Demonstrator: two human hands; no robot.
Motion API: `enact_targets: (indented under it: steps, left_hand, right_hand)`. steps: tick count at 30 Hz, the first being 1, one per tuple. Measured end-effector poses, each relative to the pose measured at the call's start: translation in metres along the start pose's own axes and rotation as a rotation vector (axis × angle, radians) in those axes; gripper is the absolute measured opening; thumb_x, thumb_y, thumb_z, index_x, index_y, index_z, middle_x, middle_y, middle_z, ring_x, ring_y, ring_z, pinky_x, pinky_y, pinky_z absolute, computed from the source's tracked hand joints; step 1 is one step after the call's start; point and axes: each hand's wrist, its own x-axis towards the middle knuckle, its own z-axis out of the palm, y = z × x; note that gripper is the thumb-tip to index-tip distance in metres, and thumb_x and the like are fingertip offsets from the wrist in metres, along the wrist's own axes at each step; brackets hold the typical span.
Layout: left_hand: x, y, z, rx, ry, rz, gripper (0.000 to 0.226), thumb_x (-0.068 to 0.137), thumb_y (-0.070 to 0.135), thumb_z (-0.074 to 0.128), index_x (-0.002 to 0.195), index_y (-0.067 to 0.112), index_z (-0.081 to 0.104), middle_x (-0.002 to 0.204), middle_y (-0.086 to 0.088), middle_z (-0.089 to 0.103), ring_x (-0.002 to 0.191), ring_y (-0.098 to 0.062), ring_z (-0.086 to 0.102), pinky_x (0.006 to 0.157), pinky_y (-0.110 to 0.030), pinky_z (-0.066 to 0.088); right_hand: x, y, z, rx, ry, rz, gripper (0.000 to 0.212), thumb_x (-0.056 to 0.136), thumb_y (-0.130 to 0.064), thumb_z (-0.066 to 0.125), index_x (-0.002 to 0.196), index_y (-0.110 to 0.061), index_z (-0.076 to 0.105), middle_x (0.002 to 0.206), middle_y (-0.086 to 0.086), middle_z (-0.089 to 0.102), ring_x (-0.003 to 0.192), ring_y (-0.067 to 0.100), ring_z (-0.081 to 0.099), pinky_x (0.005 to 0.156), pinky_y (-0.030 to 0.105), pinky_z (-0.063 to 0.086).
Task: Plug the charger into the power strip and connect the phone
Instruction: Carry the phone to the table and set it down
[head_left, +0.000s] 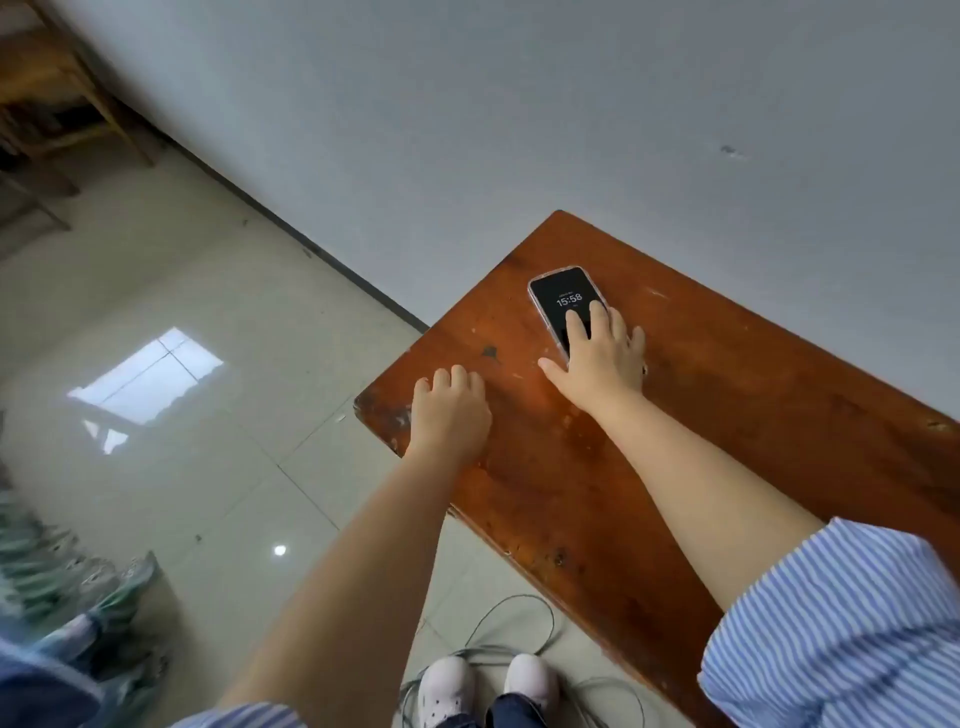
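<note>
A phone (562, 297) in a clear case lies face up on the brown wooden table (727, 415), its dark screen lit and showing 15:58. My right hand (602, 358) rests flat on the phone's near end, fingers spread over the screen and thumb on the table beside it. My left hand (451, 410) lies palm down near the table's left corner, fingers curled, with nothing in it. No charger or power strip is in view.
The table stands against a grey wall (519, 104). A thin grey cable (514, 629) lies coiled on the tiled floor by my white shoes (447, 686). Wooden furniture (57, 98) stands at the far left, and blurred green objects (62, 587) sit at the lower left.
</note>
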Motion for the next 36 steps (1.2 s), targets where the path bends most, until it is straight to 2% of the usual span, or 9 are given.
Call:
enact_targets:
  steps: [2,4,6,17,23,27,29,31,36]
  left_hand:
    - [0.005,-0.007,0.015,-0.079,0.002,-0.038,0.048,0.096,0.034,0.023,0.137,0.01,0.027,0.148,-0.013,0.03,0.137,-0.032,0.024,0.114,-0.045,0.021]
    - [0.008,-0.013,0.028,-0.13,0.024,-0.03,0.054,0.095,0.038,0.021,0.142,0.013,0.015,0.154,-0.011,0.015,0.143,-0.028,0.007,0.117,-0.044,0.006]
    - [0.012,-0.015,0.034,-0.182,0.039,-0.013,0.056,0.093,0.04,0.022,0.143,0.015,0.012,0.156,-0.009,0.009,0.143,-0.025,0.001,0.117,-0.042,-0.001]
    - [0.014,-0.019,0.041,-0.212,0.049,-0.04,0.057,0.093,0.042,0.021,0.143,0.018,0.009,0.156,-0.006,0.007,0.143,-0.021,-0.001,0.115,-0.038,-0.005]
    - [0.015,-0.041,0.021,-0.187,0.024,-0.055,0.055,0.095,0.04,0.025,0.142,0.015,0.014,0.155,-0.008,0.011,0.143,-0.023,0.003,0.117,-0.041,0.002]
    - [0.016,-0.082,0.001,-0.138,0.023,-0.155,0.054,0.096,0.036,0.026,0.142,0.011,0.013,0.155,-0.011,0.008,0.143,-0.025,0.001,0.117,-0.042,0.004]
    - [0.008,-0.136,-0.016,-0.121,0.063,-0.233,0.053,0.096,0.034,0.027,0.142,0.009,0.014,0.155,-0.012,0.009,0.143,-0.025,0.002,0.117,-0.042,0.007]
    - [0.005,-0.163,-0.025,-0.117,0.068,-0.263,0.051,0.096,0.028,0.031,0.14,0.007,0.018,0.155,-0.013,0.011,0.143,-0.026,0.004,0.117,-0.042,0.009]
    - [-0.001,-0.3,-0.073,-0.073,0.16,-0.42,0.047,0.094,0.021,0.035,0.136,0.004,0.025,0.153,-0.015,0.017,0.142,-0.027,0.01,0.116,-0.043,0.012]
  right_hand:
    - [0.013,-0.001,0.009,-0.012,-0.019,0.038,0.07,0.084,-0.056,0.04,0.138,-0.019,0.014,0.151,0.017,0.013,0.139,0.037,0.01,0.111,0.057,0.015]
    - [0.024,-0.001,0.016,-0.001,-0.022,0.074,0.069,0.085,-0.058,0.036,0.139,-0.023,0.011,0.152,0.018,0.007,0.139,0.038,0.006,0.111,0.057,0.014]
    - [0.032,-0.003,0.022,0.033,-0.003,0.099,0.064,0.086,-0.055,0.034,0.138,-0.025,0.012,0.152,0.019,0.006,0.138,0.04,0.006,0.111,0.058,0.015]
    - [0.034,0.0,0.02,0.079,0.024,0.093,0.058,0.087,-0.048,0.04,0.136,-0.025,0.02,0.149,0.023,0.016,0.133,0.042,0.019,0.108,0.057,0.021]
    - [0.016,-0.01,0.01,0.114,0.032,0.02,0.054,0.084,-0.044,0.049,0.131,-0.02,0.035,0.145,0.022,0.027,0.128,0.041,0.028,0.105,0.054,0.028]
    - [0.012,-0.045,0.007,0.15,0.023,-0.066,0.052,0.083,-0.043,0.052,0.128,-0.02,0.039,0.143,0.022,0.03,0.124,0.041,0.031,0.102,0.052,0.029]
    - [0.025,-0.099,-0.006,0.171,0.045,-0.197,0.051,0.082,-0.042,0.053,0.127,-0.021,0.04,0.141,0.021,0.032,0.122,0.04,0.033,0.101,0.051,0.031]
    - [0.031,-0.126,-0.014,0.186,0.055,-0.251,0.05,0.082,-0.042,0.054,0.126,-0.022,0.042,0.14,0.02,0.035,0.12,0.039,0.035,0.098,0.05,0.033]
    - [0.076,-0.264,-0.046,0.236,0.106,-0.418,0.051,0.079,-0.039,0.059,0.124,-0.022,0.046,0.138,0.019,0.036,0.116,0.04,0.037,0.096,0.049,0.032]
